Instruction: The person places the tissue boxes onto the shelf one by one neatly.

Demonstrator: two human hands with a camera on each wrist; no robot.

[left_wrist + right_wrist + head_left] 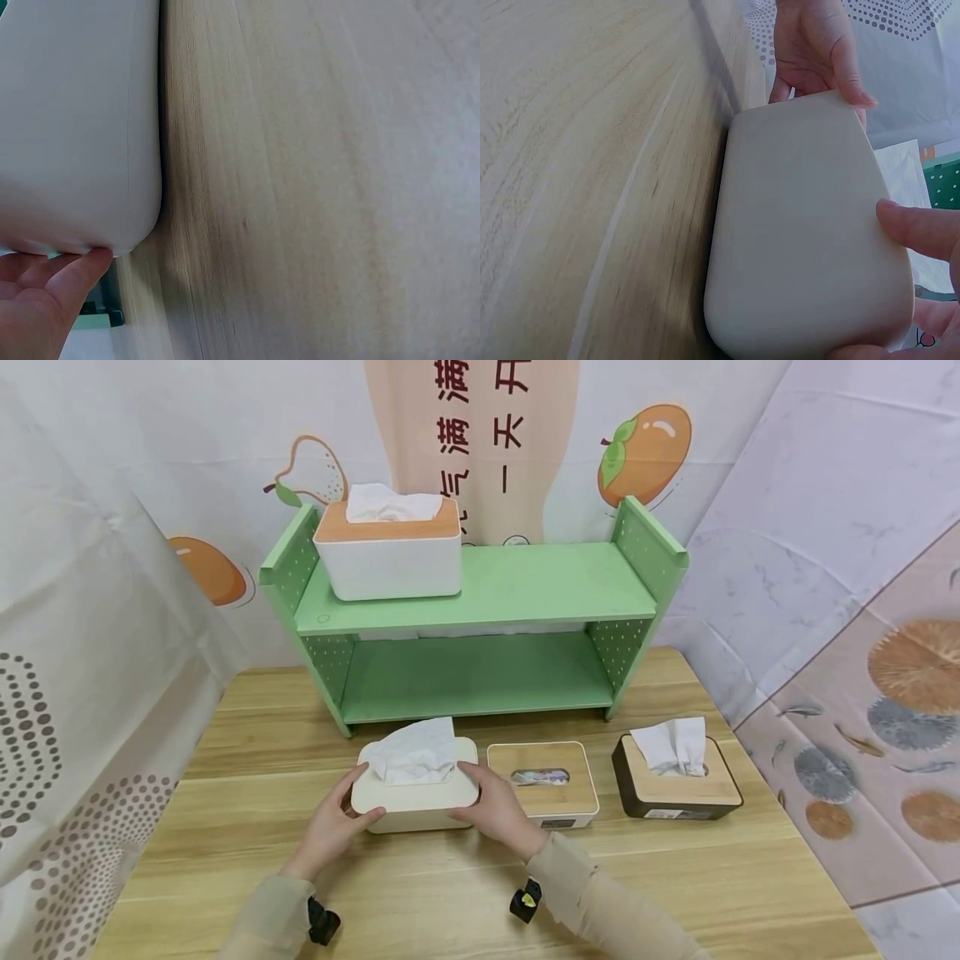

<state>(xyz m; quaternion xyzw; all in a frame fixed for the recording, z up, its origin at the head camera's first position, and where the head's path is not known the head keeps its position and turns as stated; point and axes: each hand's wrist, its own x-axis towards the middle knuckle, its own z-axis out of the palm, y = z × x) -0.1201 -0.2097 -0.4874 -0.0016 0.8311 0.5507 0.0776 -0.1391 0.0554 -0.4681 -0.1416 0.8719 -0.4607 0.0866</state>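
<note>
A cream tissue box (420, 818) with a white tissue (417, 752) sticking out of its top is at the table's middle, in front of the green shelf. My left hand (330, 827) grips its left end, thumb at the front upper edge. At the opposite end my right hand (501, 806) holds it the same way. The left wrist view shows left fingers (75, 281) against the box's rounded end. In the right wrist view, the box's smooth front (802, 225) lies between both hands, with a thin dark shadow along its bottom edge.
A two-tier green shelf (480, 677) stands behind, bearing a large white tissue box (397, 560) with a wooden lid at its upper left. Right of my hands are a small white box (573, 777) with a wooden lid and a black tissue box (686, 808).
</note>
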